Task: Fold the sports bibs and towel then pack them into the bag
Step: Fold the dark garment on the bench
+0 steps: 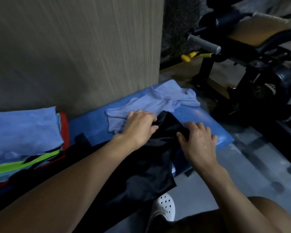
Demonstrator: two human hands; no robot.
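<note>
Folding step in hand, black bib (149,165) being worked on: it lies across the blue padded bench (200,118), near end hanging off the front edge toward the person's legs. Left hand (139,126) sits at the far edge of the black bib, fingers curled together and clamped on the fabric there. Right hand (198,140) lies flat just beside it, fingers spread apart and straight over the bib's right edge and the bench, thumb against the fabric, pressing rather than pinching as far as I can tell. Pale lilac cloth (158,101) is crumpled just beyond the hands, touching the bib, not yet folded; towel or bib, cannot tell. Folded stack (23,132) at the left end of the bench, blue piece on top, green, red and teal edges under it. Bag not identifiable in view. Task looks roughly midway: some pieces are folded, at least two are left, and nothing is packed. The next move likely calls for flattening the bib and bringing the held edge over square. The slippery fabric may slide off. Gym machine (259,64) right, white clog (165,206) below
</note>
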